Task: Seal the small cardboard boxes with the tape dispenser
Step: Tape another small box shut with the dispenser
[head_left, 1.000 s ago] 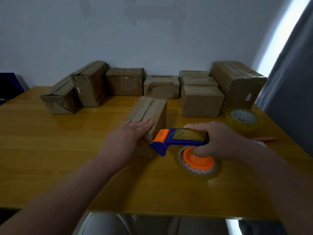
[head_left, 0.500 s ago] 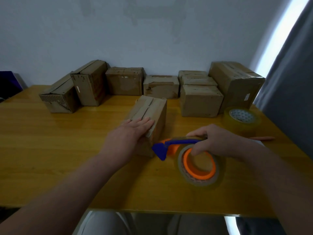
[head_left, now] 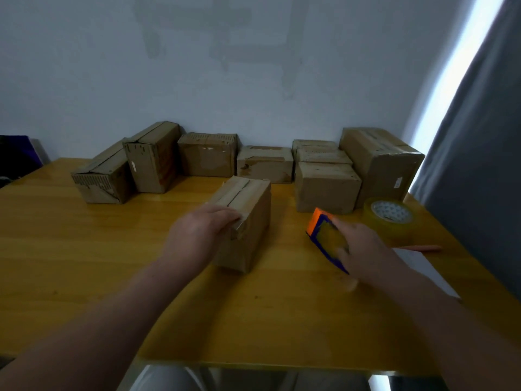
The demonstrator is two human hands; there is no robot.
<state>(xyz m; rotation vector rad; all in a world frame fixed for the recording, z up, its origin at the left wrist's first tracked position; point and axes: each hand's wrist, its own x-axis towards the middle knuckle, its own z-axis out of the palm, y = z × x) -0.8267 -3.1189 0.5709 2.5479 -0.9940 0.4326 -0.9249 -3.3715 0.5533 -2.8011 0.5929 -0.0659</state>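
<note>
Small cardboard box (head_left: pixel 251 204) runs lengthwise away from you, your left hand (head_left: pixel 197 235) pressing flat on its near end. Your right hand (head_left: pixel 366 249) grips the tape dispenser (head_left: pixel 324 235) just to its right.

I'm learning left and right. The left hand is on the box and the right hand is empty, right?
Not quite. The left hand is on the box, but the right hand holds the tape dispenser, as the head view shows.
</note>
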